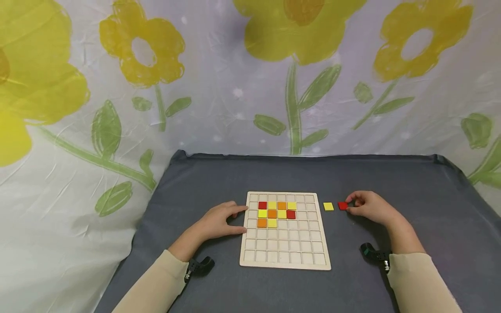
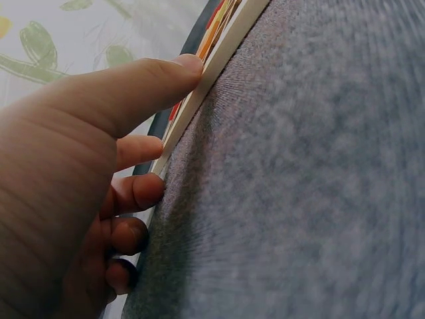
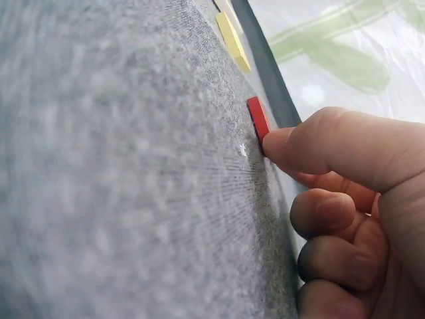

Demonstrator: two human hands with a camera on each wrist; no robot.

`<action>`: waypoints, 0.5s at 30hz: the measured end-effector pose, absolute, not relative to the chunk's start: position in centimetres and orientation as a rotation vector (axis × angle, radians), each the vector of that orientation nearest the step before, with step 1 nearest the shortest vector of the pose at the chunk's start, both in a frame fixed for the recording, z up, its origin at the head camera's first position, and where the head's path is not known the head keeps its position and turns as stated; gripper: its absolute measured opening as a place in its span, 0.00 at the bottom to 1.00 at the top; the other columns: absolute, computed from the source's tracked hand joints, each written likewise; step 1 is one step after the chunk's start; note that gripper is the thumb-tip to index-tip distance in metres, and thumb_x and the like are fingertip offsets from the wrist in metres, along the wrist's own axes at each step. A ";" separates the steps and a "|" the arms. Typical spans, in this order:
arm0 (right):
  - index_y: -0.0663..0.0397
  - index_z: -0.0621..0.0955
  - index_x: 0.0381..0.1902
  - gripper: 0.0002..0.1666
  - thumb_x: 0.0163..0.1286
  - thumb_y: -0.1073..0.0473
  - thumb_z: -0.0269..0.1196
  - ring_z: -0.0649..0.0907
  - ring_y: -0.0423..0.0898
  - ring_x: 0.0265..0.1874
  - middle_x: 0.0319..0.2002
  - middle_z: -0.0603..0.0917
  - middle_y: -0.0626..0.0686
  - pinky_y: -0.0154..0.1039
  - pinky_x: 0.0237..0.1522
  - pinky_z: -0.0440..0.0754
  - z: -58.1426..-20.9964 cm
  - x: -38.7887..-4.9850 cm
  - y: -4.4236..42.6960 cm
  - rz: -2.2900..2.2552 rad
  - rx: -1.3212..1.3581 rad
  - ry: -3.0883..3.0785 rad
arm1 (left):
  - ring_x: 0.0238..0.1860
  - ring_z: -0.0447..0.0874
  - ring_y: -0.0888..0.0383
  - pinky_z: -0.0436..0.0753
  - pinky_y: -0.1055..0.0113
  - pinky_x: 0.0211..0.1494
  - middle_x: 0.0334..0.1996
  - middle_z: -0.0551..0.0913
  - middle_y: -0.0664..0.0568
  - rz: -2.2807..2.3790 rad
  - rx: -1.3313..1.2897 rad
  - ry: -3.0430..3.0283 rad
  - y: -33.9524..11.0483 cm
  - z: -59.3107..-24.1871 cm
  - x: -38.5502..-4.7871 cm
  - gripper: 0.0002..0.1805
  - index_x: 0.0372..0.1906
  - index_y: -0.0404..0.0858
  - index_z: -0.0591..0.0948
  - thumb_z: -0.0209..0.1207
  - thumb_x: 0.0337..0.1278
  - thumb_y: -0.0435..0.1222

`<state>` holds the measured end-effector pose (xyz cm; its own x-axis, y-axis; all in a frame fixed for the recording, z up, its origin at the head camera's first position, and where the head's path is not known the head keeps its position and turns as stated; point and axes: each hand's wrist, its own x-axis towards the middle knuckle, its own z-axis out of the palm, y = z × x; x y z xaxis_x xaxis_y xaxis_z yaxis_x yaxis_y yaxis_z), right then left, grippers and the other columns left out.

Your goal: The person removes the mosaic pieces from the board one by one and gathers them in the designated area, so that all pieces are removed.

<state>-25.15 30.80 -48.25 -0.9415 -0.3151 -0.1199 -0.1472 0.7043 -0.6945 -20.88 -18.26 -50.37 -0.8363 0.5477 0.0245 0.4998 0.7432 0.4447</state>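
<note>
A square wooden grid board point(image 1: 289, 264) lies on the dark cloth, with red, yellow and orange square tiles in its upper left cells. My left hand point(image 1: 219, 222) touches the board's left edge with thumb and forefinger spread apart; the left wrist view shows the thumb point(image 2: 146, 86) against the board's side point(image 2: 229, 50). To the right of the board, my right hand point(image 1: 369, 207) pinches a red tile point(image 1: 342, 205) by its right side. That red tile point(image 3: 255, 111) appears at cloth level in the right wrist view, the other fingers curled below.
Between the board and the red tile lies a loose yellow tile point(image 1: 328, 206). Dark grey cloth point(image 1: 450, 208) covers the table up to its back edge. Behind it hangs a pale curtain point(image 1: 219, 108) with painted yellow flowers.
</note>
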 end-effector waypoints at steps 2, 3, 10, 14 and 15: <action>0.65 0.81 0.48 0.17 0.65 0.62 0.70 0.70 0.45 0.23 0.25 0.72 0.50 0.39 0.27 0.69 -48.4 -25.1 30.7 -1.054 -0.375 2.684 | 0.28 0.62 0.63 0.63 0.66 0.34 0.31 0.68 0.59 0.676 0.844 2.831 -18.4 -50.5 -20.8 0.38 0.71 0.48 0.78 0.68 0.58 0.61; 0.65 0.81 0.49 0.17 0.65 0.62 0.70 0.70 0.46 0.23 0.25 0.72 0.50 0.39 0.27 0.69 -48.6 -25.0 30.6 -1.050 -0.377 2.684 | 0.28 0.62 0.63 0.63 0.66 0.34 0.31 0.68 0.59 0.670 0.840 2.830 -18.4 -50.7 -20.8 0.38 0.71 0.49 0.78 0.68 0.58 0.61; 0.68 0.78 0.52 0.22 0.68 0.59 0.70 0.69 0.45 0.21 0.24 0.72 0.50 0.40 0.25 0.68 -48.4 -23.5 31.6 -1.069 -0.328 2.689 | 0.29 0.64 0.64 0.64 0.66 0.34 0.32 0.68 0.60 0.672 0.856 2.802 -17.4 -51.3 -21.2 0.37 0.70 0.50 0.78 0.68 0.58 0.61; 0.69 0.77 0.54 0.25 0.69 0.56 0.69 0.69 0.44 0.21 0.25 0.73 0.51 0.40 0.25 0.68 -47.6 -23.6 31.8 -1.095 -0.341 2.695 | 0.29 0.63 0.64 0.64 0.66 0.35 0.31 0.68 0.60 0.676 0.853 2.805 -17.3 -51.4 -21.3 0.37 0.70 0.50 0.78 0.68 0.58 0.61; 0.69 0.76 0.54 0.25 0.70 0.56 0.69 0.69 0.44 0.21 0.26 0.73 0.51 0.40 0.26 0.68 -47.3 -23.6 31.7 -1.109 -0.348 2.695 | 0.29 0.63 0.64 0.64 0.66 0.35 0.31 0.68 0.60 0.677 0.854 2.806 -17.4 -51.4 -21.3 0.38 0.70 0.51 0.78 0.68 0.58 0.61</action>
<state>-23.59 31.75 -47.31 -0.9509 -0.2930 -0.0998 -0.1378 0.6896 -0.7110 -21.27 -17.38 -51.42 -0.8311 0.5560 0.0050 0.4971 0.7390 0.4547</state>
